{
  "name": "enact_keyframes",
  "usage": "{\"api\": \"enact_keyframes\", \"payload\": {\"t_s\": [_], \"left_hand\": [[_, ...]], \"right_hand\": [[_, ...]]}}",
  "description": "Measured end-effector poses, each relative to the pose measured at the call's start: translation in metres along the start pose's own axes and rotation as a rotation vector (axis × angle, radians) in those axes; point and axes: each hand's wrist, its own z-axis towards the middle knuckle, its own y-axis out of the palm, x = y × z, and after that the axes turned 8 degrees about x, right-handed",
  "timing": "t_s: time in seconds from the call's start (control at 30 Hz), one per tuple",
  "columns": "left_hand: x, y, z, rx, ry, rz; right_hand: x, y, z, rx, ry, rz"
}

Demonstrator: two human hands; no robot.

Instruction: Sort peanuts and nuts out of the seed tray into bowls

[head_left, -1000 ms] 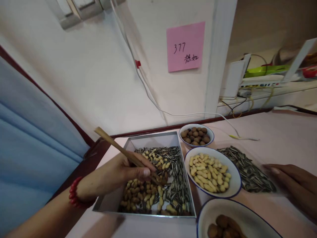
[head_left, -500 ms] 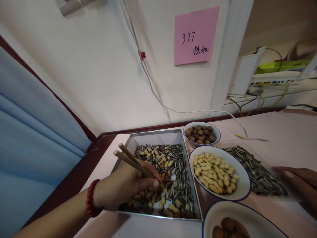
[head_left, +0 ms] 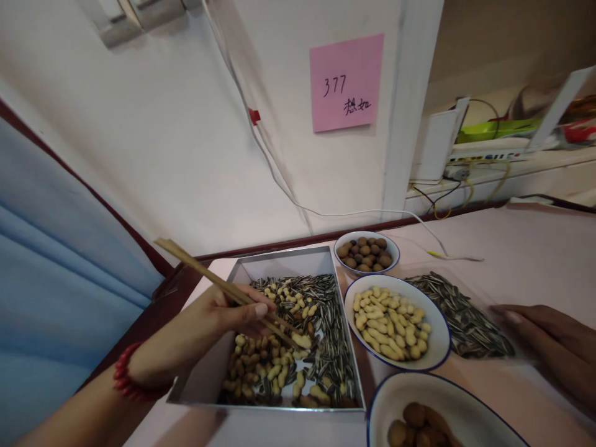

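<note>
Pink tabletop [head_left: 488,261]; peanut [head_left: 302,341] below left hand's fingers [head_left: 254,312], touching chopsticks [head_left: 193,265].

White wall [head_left: 153,149] behind, pink sticky note [head_left: 347,82] stuck on it, "377" + handwritten chars. Grey fittings [head_left: 125,30] top L, partly cut off. White cable [head_left: 271,166] runs down wall onto pale-pink-topped table [head_left: 535,248]; red tab [head_left: 254,117] on cable. Blue curtain [head_left: 51,298] far L, in folds. Dk red trim [head_left: 261,250] along wall base. R: recess [head_left: 475,43] w/ shelf [head_left: 554,166], white device [head_left: 435,146], thin wires [head_left: 431,198], lime-green item [head_left: 496,129]. Light dim-ish, soft.
</note>
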Motion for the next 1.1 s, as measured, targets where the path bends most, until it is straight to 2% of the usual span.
{"api": "enact_keyframes", "payload": {"t_s": [0.1, 0.17, 0.23, 0.33, 0.47, 0.53, 0.63, 0.73, 0.8, 0.9, 1.1], "left_hand": [[0.014, -0.005, 0.000, 0.046, 0.061, -0.077], [0.026, 0.002, 0.001, 0.069, 0.110, -0.134], [0.038, 0.016, 0.003, 0.069, 0.166, -0.173], [0.053, 0.042, 0.008, 0.002, 0.257, -0.170], [0.057, 0.063, 0.012, -0.056, 0.305, -0.132], [0.053, 0.060, 0.012, -0.041, 0.306, -0.112], [0.044, 0.044, 0.009, 0.008, 0.293, -0.093], [0.030, 0.027, 0.004, 0.034, 0.229, -0.065], [0.018, 0.019, 0.000, 0.005, 0.152, -0.014], [-0.001, 0.017, -0.003, -0.058, 0.053, 0.061], [-0.024, 0.022, 0.002, -0.132, 0.074, 0.222]], "right_hand": [[-0.021, -0.011, 0.000, -0.070, 0.044, 0.070], [-0.029, -0.016, 0.001, -0.086, 0.057, 0.084], [-0.031, -0.017, 0.001, -0.098, 0.056, 0.094], [-0.030, -0.015, 0.000, -0.105, 0.044, 0.104], [-0.026, -0.013, 0.000, -0.108, 0.035, 0.116], [-0.025, -0.012, 0.000, -0.104, 0.034, 0.123], [-0.024, -0.012, 0.000, -0.100, 0.033, 0.127], [-0.026, -0.013, 0.000, -0.098, 0.029, 0.126], [-0.027, -0.014, 0.001, -0.083, 0.036, 0.120], [-0.026, -0.013, 0.002, -0.063, 0.066, 0.110], [-0.010, -0.005, 0.002, -0.065, 0.102, 0.094]]}}
